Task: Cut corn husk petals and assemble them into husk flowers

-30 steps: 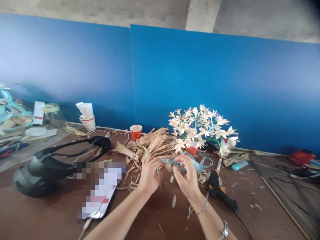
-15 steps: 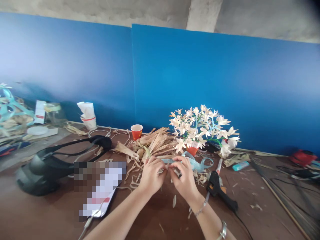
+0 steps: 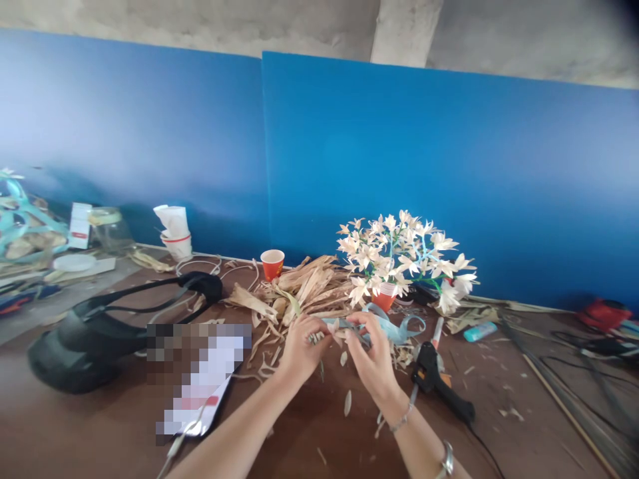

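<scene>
My left hand (image 3: 305, 349) is closed in a pinch on a small pale husk flower (image 3: 337, 334), and its thin green stem shows in part within the curled fingers. At the flower's right side, the bent thumb and fingers of my right hand (image 3: 373, 359) touch its petals. A few loose petals (image 3: 348, 403) lie on the brown table below. Dried corn husks (image 3: 314, 286) are heaped just beyond my hands. Behind my right hand, a light blue ribbon (image 3: 399, 327) lies by a red paper cup (image 3: 383, 299) full of husk flowers (image 3: 399, 256).
To the right lie a black glue gun (image 3: 439, 382) and a turquoise tube (image 3: 480, 332). A phone (image 3: 210, 379) on a cable and a black headset (image 3: 80, 346) lie to the left. Another red cup (image 3: 272, 265) stands near the blue partition (image 3: 424, 153).
My right fingers have shifted slightly away from my left and opened up a little. The flower's petals now show more plainly between the hands, and a petal shows below it.
</scene>
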Available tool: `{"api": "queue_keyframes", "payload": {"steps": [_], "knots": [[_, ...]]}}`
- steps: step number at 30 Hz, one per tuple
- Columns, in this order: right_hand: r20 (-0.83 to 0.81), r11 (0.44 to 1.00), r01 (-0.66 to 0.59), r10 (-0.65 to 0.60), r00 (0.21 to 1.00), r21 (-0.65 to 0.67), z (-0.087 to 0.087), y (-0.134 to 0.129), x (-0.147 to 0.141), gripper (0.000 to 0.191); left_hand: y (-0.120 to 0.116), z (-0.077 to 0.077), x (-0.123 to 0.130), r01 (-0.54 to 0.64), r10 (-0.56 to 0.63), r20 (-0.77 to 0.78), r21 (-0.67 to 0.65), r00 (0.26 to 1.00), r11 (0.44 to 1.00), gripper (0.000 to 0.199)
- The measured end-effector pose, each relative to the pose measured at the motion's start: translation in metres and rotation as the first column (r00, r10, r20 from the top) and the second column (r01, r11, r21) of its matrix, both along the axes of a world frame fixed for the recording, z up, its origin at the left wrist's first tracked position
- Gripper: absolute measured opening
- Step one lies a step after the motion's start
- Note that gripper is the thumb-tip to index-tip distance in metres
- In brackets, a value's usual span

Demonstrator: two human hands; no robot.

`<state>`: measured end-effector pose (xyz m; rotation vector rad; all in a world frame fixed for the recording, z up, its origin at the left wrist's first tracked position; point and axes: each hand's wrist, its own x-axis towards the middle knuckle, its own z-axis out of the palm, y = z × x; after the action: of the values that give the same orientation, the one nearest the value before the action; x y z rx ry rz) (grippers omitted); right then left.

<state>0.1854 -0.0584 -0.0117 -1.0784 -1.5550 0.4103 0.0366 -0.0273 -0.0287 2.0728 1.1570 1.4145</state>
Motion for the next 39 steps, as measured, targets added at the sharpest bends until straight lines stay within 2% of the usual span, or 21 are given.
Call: {"api": "queue_keyframes", "payload": {"steps": [3,5,8,11,14,19,30,39], "knots": [[-0.108,0.992,-0.026,0.013,0.994,-0.124,0.0,0.001,0.001,0.01,0.001,0.0,0.0,-0.008,0.011,0.085,-0.038,0.996,0.999,0.008],[-0.154,0.984,-0.086,0.062,0.986,-0.158,-0.001,0.003,0.0,0.013,0.0,0.001,0.0,-0.012,0.017,0.118,-0.04,0.993,0.999,0.008],[-0.211,0.967,-0.18,0.141,0.967,-0.179,-0.003,0.005,-0.003,0.019,0.001,0.001,0.0,-0.002,0.002,0.148,-0.001,0.989,1.0,0.008],[-0.26,0.948,-0.227,0.167,0.951,-0.222,-0.004,0.005,-0.006,0.02,0.003,-0.001,-0.001,0.017,-0.026,0.167,0.057,0.986,0.998,0.009],[-0.31,0.941,-0.244,0.166,0.936,-0.233,-0.004,0.005,-0.006,0.018,0.003,-0.001,-0.001,0.027,-0.039,0.163,0.073,0.986,0.997,0.01],[-0.376,0.933,-0.264,0.16,0.913,-0.244,-0.003,0.006,-0.005,0.015,-0.003,0.005,-0.001,0.061,-0.064,0.136,0.027,0.989,0.998,0.01],[-0.41,0.927,-0.264,0.139,0.901,-0.266,-0.01,0.01,-0.001,0.015,-0.009,0.011,0.0,0.168,-0.161,0.16,-0.03,0.974,0.985,0.012],[-0.358,0.928,-0.238,0.127,0.925,-0.285,-0.01,0.008,0.0,0.024,0.001,0.002,-0.001,0.062,-0.007,0.276,-0.189,0.961,0.98,0.009]]}}
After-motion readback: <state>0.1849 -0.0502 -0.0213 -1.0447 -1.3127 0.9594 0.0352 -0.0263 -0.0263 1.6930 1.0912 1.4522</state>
